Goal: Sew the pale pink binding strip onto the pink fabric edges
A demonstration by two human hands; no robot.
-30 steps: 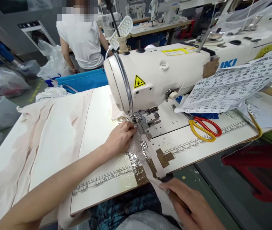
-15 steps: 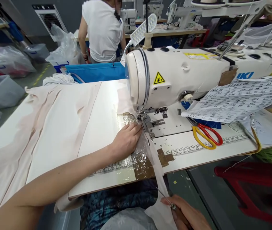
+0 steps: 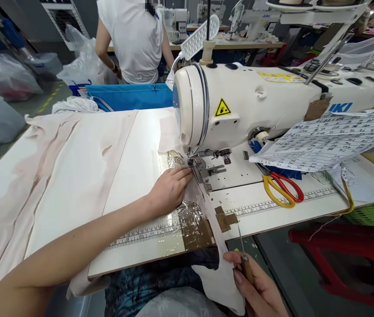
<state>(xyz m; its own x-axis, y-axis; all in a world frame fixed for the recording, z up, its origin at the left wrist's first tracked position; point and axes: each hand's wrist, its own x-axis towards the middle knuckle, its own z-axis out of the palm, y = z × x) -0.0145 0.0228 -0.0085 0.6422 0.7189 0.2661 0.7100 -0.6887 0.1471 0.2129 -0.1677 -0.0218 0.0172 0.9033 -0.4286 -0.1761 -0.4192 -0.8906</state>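
My left hand (image 3: 170, 189) lies flat on a narrow strip of pale fabric (image 3: 207, 211), fingers together, its tips just left of the presser foot (image 3: 202, 167) of the white sewing machine (image 3: 240, 105). The strip runs from the needle toward me and hangs off the table's front edge. My right hand (image 3: 256, 286), below the table edge, pinches the hanging fabric end (image 3: 220, 281) and a thin awl with a wooden handle (image 3: 243, 255), its metal point aimed up toward the table.
A large pale cloth (image 3: 58, 158) covers the table's left half. Red and yellow scissors (image 3: 281, 187) and a printed sheet (image 3: 332, 141) lie right of the needle. A person in a white top (image 3: 134, 39) stands behind a blue bin (image 3: 130, 97). A red stool (image 3: 345, 259) sits below right.
The view has shifted slightly. My right hand has risen toward the table edge and the awl's point now stands upward. My left hand stays by the presser foot.
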